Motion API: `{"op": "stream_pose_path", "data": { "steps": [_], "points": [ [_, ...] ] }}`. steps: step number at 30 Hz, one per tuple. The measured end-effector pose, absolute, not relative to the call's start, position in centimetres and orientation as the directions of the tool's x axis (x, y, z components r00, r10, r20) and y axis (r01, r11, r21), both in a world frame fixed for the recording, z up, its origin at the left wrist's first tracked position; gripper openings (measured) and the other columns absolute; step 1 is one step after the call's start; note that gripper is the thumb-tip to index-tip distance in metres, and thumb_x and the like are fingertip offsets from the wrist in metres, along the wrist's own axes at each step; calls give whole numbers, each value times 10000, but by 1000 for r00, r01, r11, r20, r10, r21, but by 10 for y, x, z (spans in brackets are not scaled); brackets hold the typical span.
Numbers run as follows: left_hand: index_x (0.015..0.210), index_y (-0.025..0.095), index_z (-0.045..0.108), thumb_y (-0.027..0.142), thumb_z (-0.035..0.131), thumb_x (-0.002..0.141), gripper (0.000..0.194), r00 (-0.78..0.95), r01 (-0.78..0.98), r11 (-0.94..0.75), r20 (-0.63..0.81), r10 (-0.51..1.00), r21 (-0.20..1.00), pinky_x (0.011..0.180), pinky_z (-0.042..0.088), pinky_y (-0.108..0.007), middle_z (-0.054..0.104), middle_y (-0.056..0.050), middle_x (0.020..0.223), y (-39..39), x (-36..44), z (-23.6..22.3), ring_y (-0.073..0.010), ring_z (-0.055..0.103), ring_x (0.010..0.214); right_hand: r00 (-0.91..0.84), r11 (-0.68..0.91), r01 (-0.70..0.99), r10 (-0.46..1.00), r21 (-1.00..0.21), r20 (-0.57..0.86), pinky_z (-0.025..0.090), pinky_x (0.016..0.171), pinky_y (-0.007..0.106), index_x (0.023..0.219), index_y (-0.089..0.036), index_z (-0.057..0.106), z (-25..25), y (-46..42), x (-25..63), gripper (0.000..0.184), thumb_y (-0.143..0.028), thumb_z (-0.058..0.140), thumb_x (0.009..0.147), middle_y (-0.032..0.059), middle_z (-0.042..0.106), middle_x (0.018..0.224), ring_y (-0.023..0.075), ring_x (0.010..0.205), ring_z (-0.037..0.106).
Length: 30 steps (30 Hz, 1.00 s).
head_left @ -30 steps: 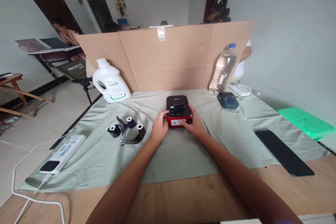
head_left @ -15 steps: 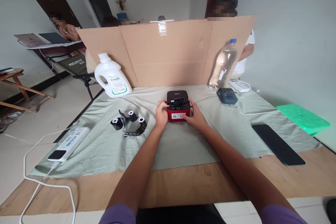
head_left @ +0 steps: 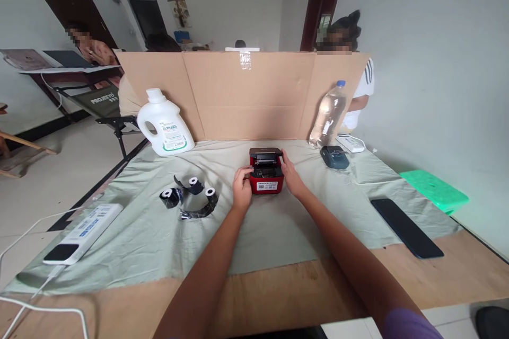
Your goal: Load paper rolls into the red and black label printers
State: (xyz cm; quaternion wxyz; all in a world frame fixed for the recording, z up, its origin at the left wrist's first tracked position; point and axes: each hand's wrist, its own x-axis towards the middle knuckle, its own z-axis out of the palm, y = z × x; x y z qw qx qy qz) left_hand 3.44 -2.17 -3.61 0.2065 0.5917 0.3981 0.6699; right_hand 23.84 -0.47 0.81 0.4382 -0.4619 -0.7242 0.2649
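Observation:
A small red and black label printer [head_left: 266,186] stands on the cloth in front of me, its black lid [head_left: 265,152] tilted up so that the inside with a roller shows. My left hand [head_left: 242,185] grips its left side, fingers bent and fingertips at the upper left edge. Along the right side lies my right hand [head_left: 292,175], its fingers reaching up to the raised lid's right edge. To the left of the printer are several small rolls of black shiny film [head_left: 194,186], with strips of film loose between them.
A white detergent bottle [head_left: 165,124] and a clear bottle [head_left: 329,114] stand before a cardboard screen [head_left: 246,95]. A dark blue device [head_left: 334,157] and a black phone [head_left: 406,226] lie right. At left is a white power strip [head_left: 85,233] with a cable. People sit beyond the screen.
The printer's lid has swung up from closed to open. My right hand has moved from the printer's front right corner up to the lid. The view has tilted slightly.

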Motion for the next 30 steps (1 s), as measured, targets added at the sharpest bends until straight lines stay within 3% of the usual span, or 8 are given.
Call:
{"op": "stream_pose_path", "data": {
  "steps": [3, 7, 12, 14, 17, 22, 27, 30],
  "points": [
    [995, 218, 674, 3, 391, 721, 449, -221, 216, -599, 636, 740, 771, 1017, 472, -402, 678, -52, 1155, -22, 34, -37, -215, 604, 1154, -95, 363, 421, 929, -831, 358, 265, 1211, 467, 1513, -216, 421, 30, 14, 231, 715, -661, 261, 977, 89, 444, 1557, 268, 1438, 382],
    [1014, 225, 677, -10, 386, 728, 472, -214, 224, -584, 624, 751, 780, 1021, 467, -396, 685, -42, 1173, -23, 34, -36, -207, 607, 1143, -122, 290, 502, 956, -815, 266, 501, 961, 394, 1083, -167, 734, 52, 35, 231, 508, -525, 395, 961, 92, 743, 1105, 252, 1023, 664],
    [1014, 219, 678, -17, 389, 723, 473, -214, 214, -590, 626, 750, 779, 990, 482, -385, 689, -45, 1172, -24, 35, -33, -210, 605, 1128, -308, 374, 819, 926, -434, 218, 472, 956, 364, 977, -197, 780, 64, 50, 222, 271, -224, 531, 874, 65, 768, 995, 234, 961, 659],
    [1013, 215, 680, -20, 388, 714, 479, -214, 210, -597, 632, 745, 774, 976, 488, -385, 690, -50, 1161, -25, 35, -32, -212, 604, 1122, -389, 409, 873, 912, -266, 128, 432, 1017, 387, 1025, -228, 784, 70, 56, 213, 287, -196, 550, 862, 60, 762, 1055, 264, 1093, 617],
    [1021, 213, 682, -21, 387, 713, 487, -210, 210, -603, 637, 741, 770, 993, 481, -400, 692, -52, 1150, -24, 35, -31, -214, 599, 1133, -416, 403, 898, 909, -177, -41, 452, 984, 407, 937, -261, 800, 77, 67, 195, 206, -221, 674, 779, 61, 764, 957, 308, 1137, 584],
    [1027, 217, 683, -28, 386, 720, 492, -201, 202, -589, 622, 757, 782, 1015, 477, -410, 691, -51, 1162, -25, 34, -30, -209, 600, 1148, -341, 321, 938, 924, -132, -175, 497, 885, 477, 693, -237, 755, 86, 77, 172, 95, -174, 779, 625, 83, 703, 735, 352, 1019, 617],
    [1029, 211, 680, -35, 373, 725, 498, -201, 182, -597, 623, 756, 782, 1031, 468, -406, 688, -51, 1180, -27, 35, -27, -203, 593, 1159, -348, 314, 929, 921, -194, -174, 535, 818, 407, 975, -203, 731, 105, 56, 182, 234, -186, 688, 746, 90, 736, 959, 285, 908, 665],
    [1018, 214, 679, -35, 377, 734, 483, -206, 166, -603, 626, 752, 780, 1041, 465, -411, 690, -47, 1169, -26, 36, -28, -202, 595, 1147, -421, 362, 832, 906, -421, -53, 539, 811, 341, 1123, -204, 679, 123, 39, 193, 304, -216, 592, 832, 60, 726, 1068, 217, 886, 672]
  ]
}}
